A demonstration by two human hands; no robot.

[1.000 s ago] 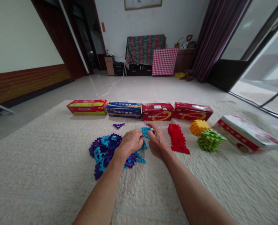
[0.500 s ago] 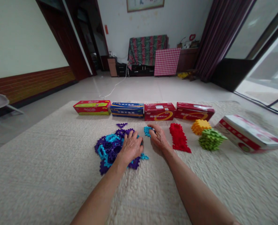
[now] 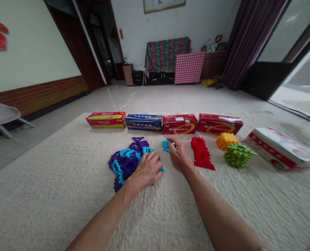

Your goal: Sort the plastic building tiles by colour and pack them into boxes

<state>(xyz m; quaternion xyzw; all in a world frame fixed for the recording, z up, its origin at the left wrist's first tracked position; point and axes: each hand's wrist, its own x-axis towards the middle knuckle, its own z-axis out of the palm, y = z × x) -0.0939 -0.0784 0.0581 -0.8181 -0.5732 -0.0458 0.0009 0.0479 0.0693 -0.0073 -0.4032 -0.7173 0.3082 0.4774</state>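
Observation:
A loose pile of purple interlocking plastic tiles (image 3: 128, 167) with toothed edges lies on the cream quilted mat, light-blue tiles (image 3: 116, 168) mixed in. My left hand (image 3: 148, 169) rests palm down over the pile's right side, its fingers bent and slightly apart; a light-blue piece peeks out beside the thumb, and what lies under the palm is hidden. Right of the pile, my right hand (image 3: 179, 151) has its fingers and thumb around a small light-blue tile stack (image 3: 166, 146) on the mat. A row of red tiles (image 3: 201, 153) lies just right of that hand.
Stacked yellow tiles (image 3: 226, 140) and green tiles (image 3: 239, 156) stand farther right, beside a white and red box (image 3: 285, 150). Along the mat's far side are a red-yellow box (image 3: 107, 120), a blue box (image 3: 143, 122) and two red boxes (image 3: 180, 124). A pale stool (image 3: 1, 114) stands at left.
My left hand has shifted down and slightly right, uncovering a light-blue tile at the pile's upper right. The right hand stays at the light-blue stack. The view has turned slightly left.

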